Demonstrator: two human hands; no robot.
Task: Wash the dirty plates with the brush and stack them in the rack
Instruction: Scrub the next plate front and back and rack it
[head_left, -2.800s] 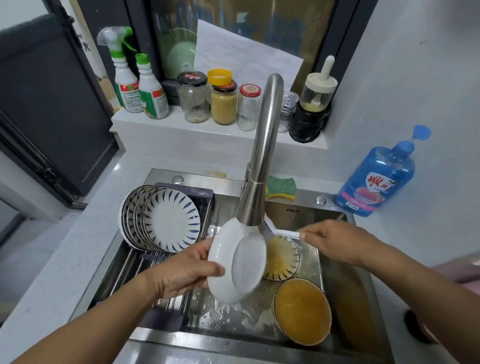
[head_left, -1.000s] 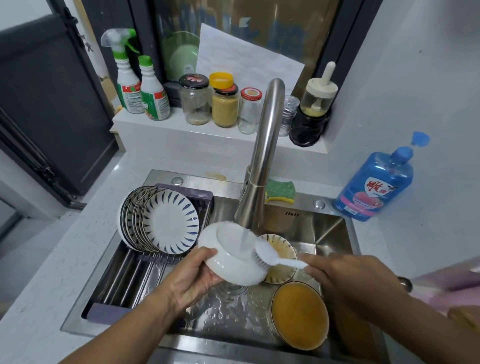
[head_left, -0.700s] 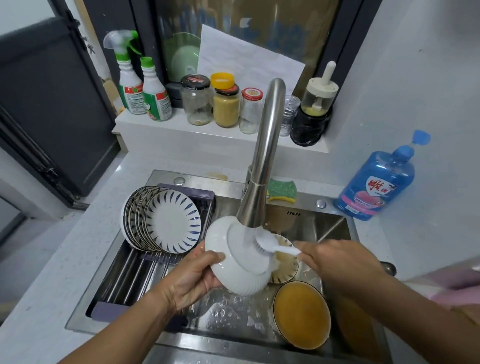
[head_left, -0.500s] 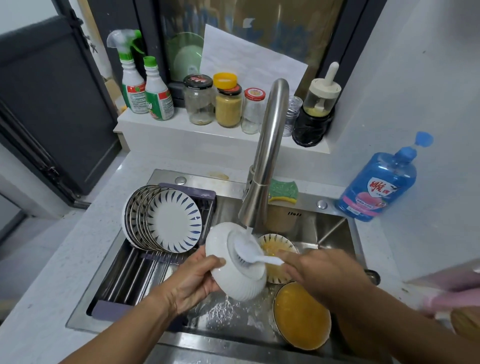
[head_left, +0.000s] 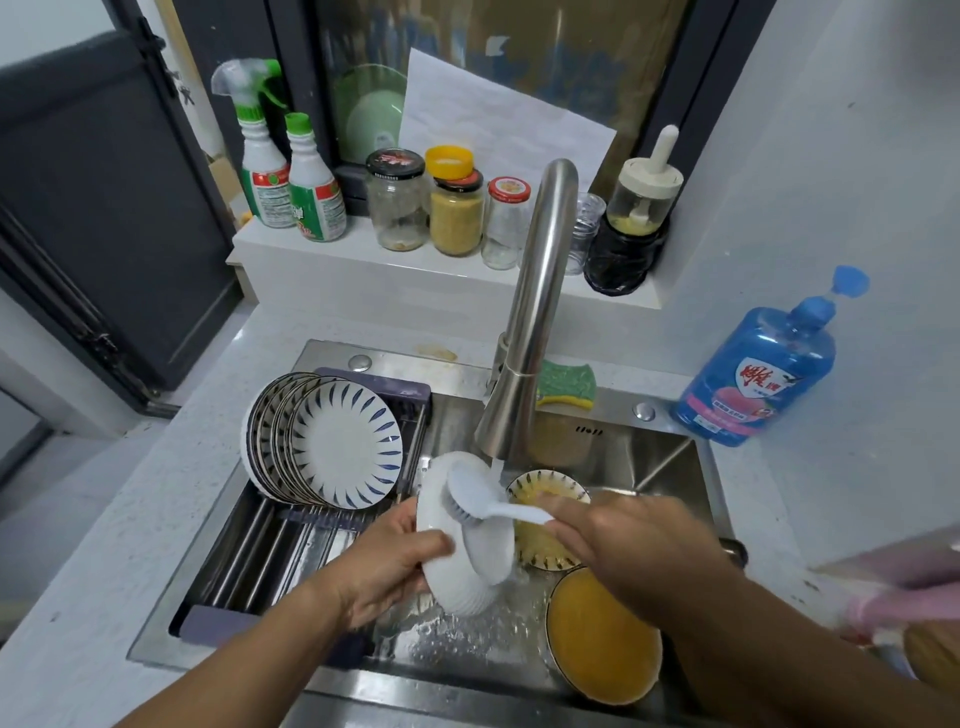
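My left hand (head_left: 387, 558) grips a white plate (head_left: 457, 577) by its left rim, its underside turned toward me, under the running faucet (head_left: 524, 364). My right hand (head_left: 623, 540) holds the handle of a white dish brush (head_left: 475, 496), whose bristles press on the plate's upper back. Two dirty plates lie in the sink: a patterned one (head_left: 545, 540) smeared yellow behind the held plate, and one (head_left: 602, 636) coated in orange sauce at the front right. Several clean blue-striped plates (head_left: 345, 449) stand on edge in the rack (head_left: 270, 551) over the sink's left half.
A green-yellow sponge (head_left: 566, 384) lies on the sink's back rim. A blue soap bottle (head_left: 753, 379) stands on the counter at right. Spray bottles (head_left: 291, 171) and jars (head_left: 457, 208) line the ledge behind. Something pink (head_left: 914, 592), blurred, shows at the right edge.
The brush has moved left and up across the plate's back, from its right edge to its upper part. My left hand has tilted the plate more upright under the stream.
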